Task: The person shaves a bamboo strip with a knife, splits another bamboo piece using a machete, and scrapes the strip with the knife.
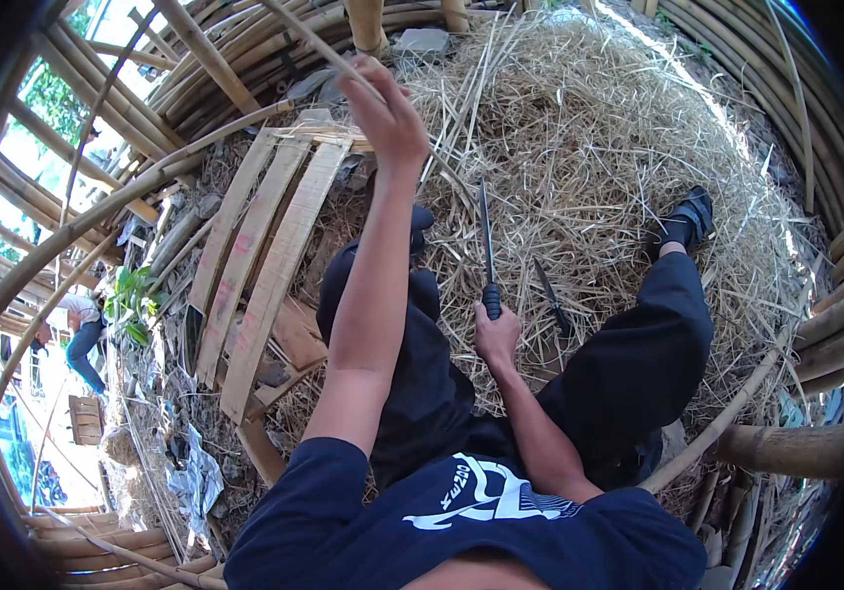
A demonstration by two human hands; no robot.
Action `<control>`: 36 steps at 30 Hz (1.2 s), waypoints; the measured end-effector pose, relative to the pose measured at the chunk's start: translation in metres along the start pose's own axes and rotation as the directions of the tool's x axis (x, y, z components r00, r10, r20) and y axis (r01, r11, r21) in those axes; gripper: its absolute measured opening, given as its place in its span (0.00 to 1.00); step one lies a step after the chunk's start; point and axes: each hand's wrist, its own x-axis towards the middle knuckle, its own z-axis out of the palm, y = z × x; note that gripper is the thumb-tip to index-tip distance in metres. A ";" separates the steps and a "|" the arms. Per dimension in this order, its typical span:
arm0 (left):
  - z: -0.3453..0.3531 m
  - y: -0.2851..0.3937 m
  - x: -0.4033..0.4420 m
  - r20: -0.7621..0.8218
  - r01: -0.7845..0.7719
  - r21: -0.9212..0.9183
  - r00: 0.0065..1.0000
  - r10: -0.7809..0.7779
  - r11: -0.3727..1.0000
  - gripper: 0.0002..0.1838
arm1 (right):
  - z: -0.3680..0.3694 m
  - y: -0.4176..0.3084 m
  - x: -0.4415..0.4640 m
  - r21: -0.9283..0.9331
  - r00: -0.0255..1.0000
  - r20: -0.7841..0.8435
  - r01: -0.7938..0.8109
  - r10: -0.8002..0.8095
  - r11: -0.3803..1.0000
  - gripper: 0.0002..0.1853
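My left hand (pixel 389 118) is raised at the upper middle, its fingers closed round a thin bamboo strip (pixel 314 41). The strip runs up to the top edge and seems to slant down past the hand toward the shavings. In front of my lap, my right hand (pixel 497 336) grips the black handle of a long knife (pixel 488 236). Its narrow dark blade points away from me, apart from my left hand. A second, shorter knife (pixel 549 291) with a dark handle lies on the bamboo shavings (pixel 589 147), just right of my right hand.
Wooden slats (pixel 284 221) lie side by side left of my knees. Bamboo poles (pixel 176 49) form the surrounding walls, with a thick pole (pixel 795 449) at the right. Another person (pixel 85 344) is outside at the far left. A grey stone (pixel 422 42) sits at the back.
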 end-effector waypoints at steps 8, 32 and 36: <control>0.044 0.021 -0.044 0.246 0.021 -0.159 0.969 0.019 0.987 0.09 | -0.014 -0.012 0.002 0.048 0.998 0.011 -0.058 0.058 0.997 0.21; -0.012 0.088 0.003 0.639 -0.147 0.344 0.760 -0.117 0.927 0.12 | -0.032 -0.035 0.008 0.376 0.985 -0.172 0.085 -0.021 0.923 0.18; -0.055 0.055 -0.022 0.644 -0.159 0.625 0.658 -0.390 0.764 0.12 | -0.035 -0.040 0.005 0.594 0.977 -0.199 0.187 -0.083 0.782 0.12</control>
